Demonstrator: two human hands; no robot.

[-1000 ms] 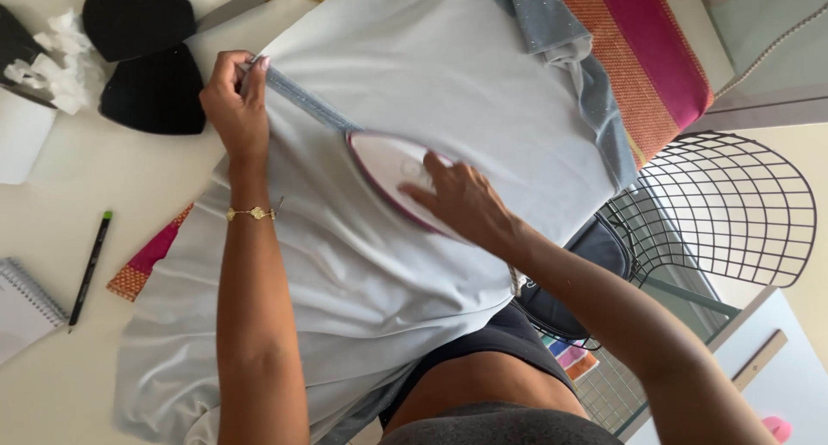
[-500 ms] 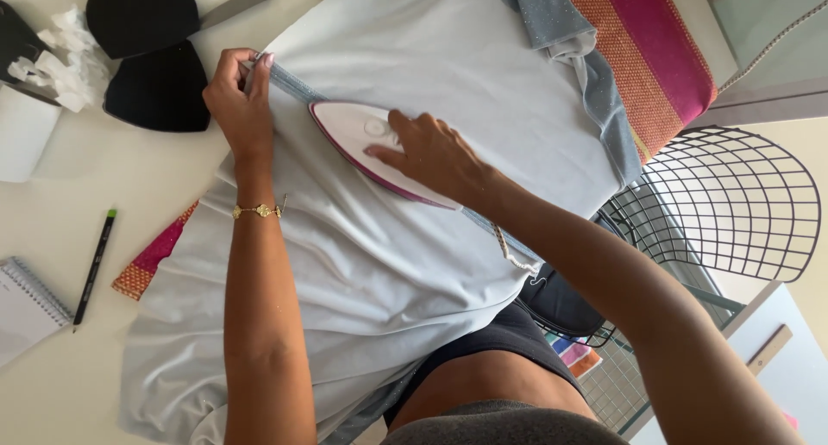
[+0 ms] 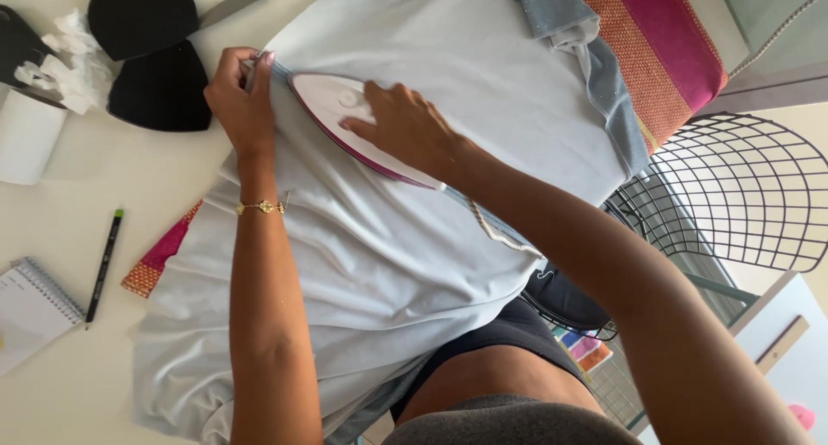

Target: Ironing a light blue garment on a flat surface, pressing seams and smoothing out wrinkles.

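Pale grey fabric (image 3: 483,91), soft and limp, spreads across the frame's centre; it is best held at its folded edge. The left hand (image 3: 237,100) pinches that edge at upper left. The right hand (image 3: 405,126) closes over the white iron (image 3: 332,109), rigid and fairly heavy. Since the earlier frame, the iron has slid toward the left hand.

Single head-mounted view, looking steeply down from above the person's own torso onto a pale table (image 3: 60,393) draped with light fabric (image 3: 388,264). The camera sits close: both forearms enter from the lower edge, with the left hand (image 3: 241,104) and right hand (image 3: 405,130) near the upper centre. A wire chair (image 3: 733,195) fills the right margin, and no second view shares the scene.
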